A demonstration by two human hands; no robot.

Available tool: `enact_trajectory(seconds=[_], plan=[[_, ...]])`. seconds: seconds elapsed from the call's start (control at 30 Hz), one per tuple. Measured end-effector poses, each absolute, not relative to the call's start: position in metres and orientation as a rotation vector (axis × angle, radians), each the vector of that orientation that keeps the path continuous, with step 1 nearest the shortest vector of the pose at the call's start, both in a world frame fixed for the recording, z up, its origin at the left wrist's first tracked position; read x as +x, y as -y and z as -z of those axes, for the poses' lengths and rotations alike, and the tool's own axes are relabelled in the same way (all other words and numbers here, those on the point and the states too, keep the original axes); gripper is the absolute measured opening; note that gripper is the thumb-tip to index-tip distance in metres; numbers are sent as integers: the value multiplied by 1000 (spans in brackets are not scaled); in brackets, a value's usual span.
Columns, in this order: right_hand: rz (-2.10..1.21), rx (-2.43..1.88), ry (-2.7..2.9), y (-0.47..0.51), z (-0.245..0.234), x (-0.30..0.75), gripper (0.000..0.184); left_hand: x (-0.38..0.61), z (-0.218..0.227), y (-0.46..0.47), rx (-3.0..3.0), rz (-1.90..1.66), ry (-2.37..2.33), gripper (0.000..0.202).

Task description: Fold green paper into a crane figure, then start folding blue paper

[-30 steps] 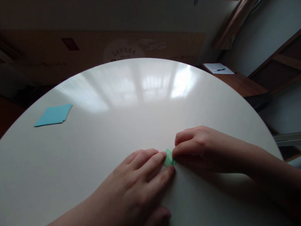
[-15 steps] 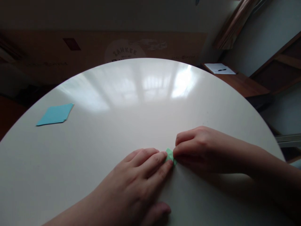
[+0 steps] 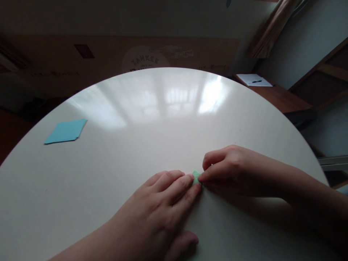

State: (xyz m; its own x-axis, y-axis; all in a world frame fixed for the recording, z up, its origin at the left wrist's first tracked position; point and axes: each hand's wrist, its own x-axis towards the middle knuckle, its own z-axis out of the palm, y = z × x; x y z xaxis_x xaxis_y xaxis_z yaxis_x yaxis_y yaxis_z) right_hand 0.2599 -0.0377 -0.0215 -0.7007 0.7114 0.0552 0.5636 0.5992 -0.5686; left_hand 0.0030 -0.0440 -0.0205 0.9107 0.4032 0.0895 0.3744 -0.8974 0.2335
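A small folded piece of green paper [image 3: 196,177] lies on the round white table [image 3: 163,119], near its front. My left hand [image 3: 160,210] lies flat over it, fingers stretched out and pressing down on its left part. My right hand [image 3: 231,172] comes in from the right with its fingers curled together, their tips pinching the paper's right edge. Most of the green paper is hidden under the fingers of both hands.
A stack of blue square paper sheets [image 3: 66,131] rests at the table's left side. Behind the table stands a cardboard panel with print [image 3: 144,59]. To the right, a wooden side table [image 3: 274,94] carries a white sheet with a pen [image 3: 253,80].
The fingertips of both hands have closed in over the green paper, so less of it shows now. The hands have otherwise stayed in place.
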Motion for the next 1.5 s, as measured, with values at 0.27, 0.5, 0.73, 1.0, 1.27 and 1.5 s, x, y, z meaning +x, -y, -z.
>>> enact_trajectory(seconds=[0.27, 0.5, 0.73, 1.0, 1.27, 1.5], plan=[[-725, -1116, 2570, 40, 18, 257, 15, 4, 22, 44, 2870, -175, -589, 55], [-733, -1144, 2572, 41, 17, 258, 15, 2, 22, 46, 2920, -158, -544, 54], [-746, -971, 2597, 40, 14, 266, 18, 5, 20, 56, 2960, -146, -556, 64], [-720, -1120, 2625, 42, 14, 254, 14, 5, 40, 70, 3072, -212, -617, 80], [-621, -1248, 2576, 49, 13, 243, 20, 3, 52, 66, 3039, -277, -551, 86], [-506, -1143, 2498, 44, 17, 255, 18, 4, 42, 73, 3058, -223, -654, 79]])
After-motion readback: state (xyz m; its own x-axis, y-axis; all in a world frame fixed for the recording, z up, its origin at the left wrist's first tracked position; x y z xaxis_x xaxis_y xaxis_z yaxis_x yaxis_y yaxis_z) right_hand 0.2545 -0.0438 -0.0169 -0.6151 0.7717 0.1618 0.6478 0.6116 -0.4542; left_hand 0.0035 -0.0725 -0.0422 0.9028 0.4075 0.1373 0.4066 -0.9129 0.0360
